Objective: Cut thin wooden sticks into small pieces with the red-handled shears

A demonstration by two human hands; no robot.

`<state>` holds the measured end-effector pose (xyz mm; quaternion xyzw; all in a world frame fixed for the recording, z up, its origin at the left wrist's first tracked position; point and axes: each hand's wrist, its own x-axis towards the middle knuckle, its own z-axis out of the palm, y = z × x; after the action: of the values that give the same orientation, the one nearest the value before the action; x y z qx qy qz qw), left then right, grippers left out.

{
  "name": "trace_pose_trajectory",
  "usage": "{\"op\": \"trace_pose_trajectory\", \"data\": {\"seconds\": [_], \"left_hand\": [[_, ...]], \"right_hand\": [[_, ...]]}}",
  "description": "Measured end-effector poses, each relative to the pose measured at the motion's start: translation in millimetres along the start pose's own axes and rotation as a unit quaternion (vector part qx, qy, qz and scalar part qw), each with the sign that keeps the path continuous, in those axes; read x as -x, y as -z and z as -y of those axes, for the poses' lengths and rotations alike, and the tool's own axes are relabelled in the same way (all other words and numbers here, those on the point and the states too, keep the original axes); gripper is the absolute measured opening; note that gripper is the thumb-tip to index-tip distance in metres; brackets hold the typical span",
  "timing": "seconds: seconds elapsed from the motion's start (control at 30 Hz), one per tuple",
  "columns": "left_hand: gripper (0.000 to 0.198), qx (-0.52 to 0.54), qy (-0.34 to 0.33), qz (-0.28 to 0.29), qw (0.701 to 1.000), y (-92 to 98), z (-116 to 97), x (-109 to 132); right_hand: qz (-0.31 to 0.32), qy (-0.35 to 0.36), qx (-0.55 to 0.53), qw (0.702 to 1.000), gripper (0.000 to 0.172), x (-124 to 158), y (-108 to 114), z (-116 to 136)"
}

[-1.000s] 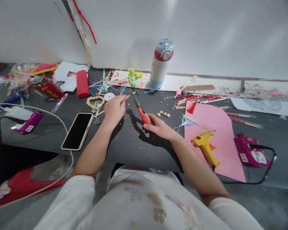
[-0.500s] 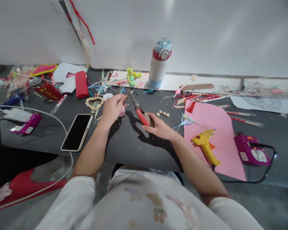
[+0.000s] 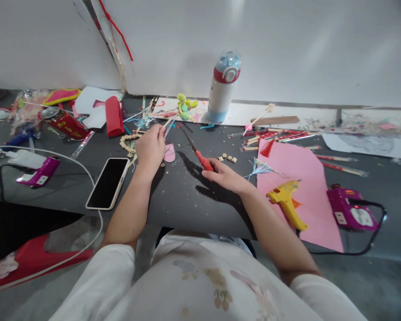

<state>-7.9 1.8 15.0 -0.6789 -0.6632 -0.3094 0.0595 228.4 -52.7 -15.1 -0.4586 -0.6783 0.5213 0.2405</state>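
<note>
My left hand [image 3: 150,149] is closed in a pinch on a thin wooden stick [image 3: 169,121] that points up and to the right. My right hand [image 3: 224,174] grips the red handles of a pair of cutters [image 3: 198,154], whose dark jaws point up-left toward the stick. A small pink piece [image 3: 169,153] lies on the black table [image 3: 187,196] between my hands. Small wooden cubes [image 3: 227,158] lie just right of the cutters.
A phone [image 3: 107,183] lies left of my left arm. A bottle [image 3: 222,87] stands at the back. A yellow glue gun [image 3: 285,200] rests on pink paper [image 3: 297,178]; purple devices [image 3: 347,209] [image 3: 38,171], a red can [image 3: 64,122] and scattered sticks [image 3: 274,136] surround.
My left hand has moved up and away with the stick, uncovering the pink piece. The cutters' handles have closed together and their tip now points further back.
</note>
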Motion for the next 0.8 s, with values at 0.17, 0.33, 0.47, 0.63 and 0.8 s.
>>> {"op": "trace_pose_trajectory", "data": {"seconds": [0.17,0.33,0.47,0.63,0.8], "left_hand": [[0.031,-0.003,0.009,-0.003,1.0,-3.2,2,0],[0.03,0.005,0.011,-0.006,1.0,-5.0,2,0],[0.032,0.024,-0.002,0.015,1.0,-4.9,-2,2],[0.033,0.043,-0.012,0.056,0.997,-5.3,-10,6],[0.036,0.051,-0.019,0.08,0.995,-6.2,-14,9]], "right_hand": [[-0.033,-0.004,0.155,0.987,0.037,1,3,-2],[-0.031,0.028,0.325,0.945,0.032,7,0,4],[-0.021,0.057,0.424,0.904,0.029,13,-7,9],[-0.005,0.043,0.5,0.865,0.023,16,-18,14],[-0.005,0.019,0.521,0.854,0.022,19,-26,22]]}}
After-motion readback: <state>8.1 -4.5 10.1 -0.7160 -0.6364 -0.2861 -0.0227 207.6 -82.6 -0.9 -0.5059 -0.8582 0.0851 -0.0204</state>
